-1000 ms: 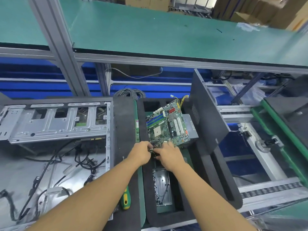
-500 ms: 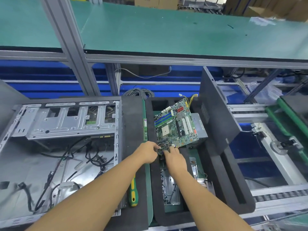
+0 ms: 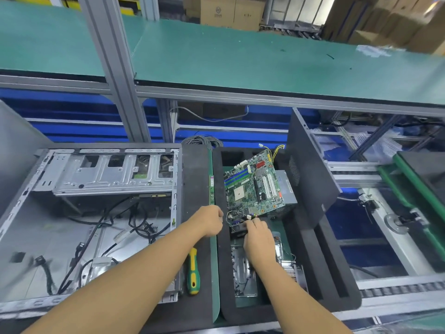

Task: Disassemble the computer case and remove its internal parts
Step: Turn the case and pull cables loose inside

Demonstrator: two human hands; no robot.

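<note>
Below the motherboard point(image 3: 252, 186), right hand point(image 3: 258, 235) grips a small black fan point(image 3: 238, 229); left hand point(image 3: 210, 220) curls beside its wires point(image 3: 231, 215), grasp unclear

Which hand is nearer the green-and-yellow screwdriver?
Left. The left hand is just beyond the screwdriver; the right hand is farther right, holding a black part in the foam tray.

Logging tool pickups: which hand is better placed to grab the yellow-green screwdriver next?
Left, probably. The screwdriver lies just behind the left hand, outside the foam tray; the right hand is over the tray, gripping the black fan.
</note>
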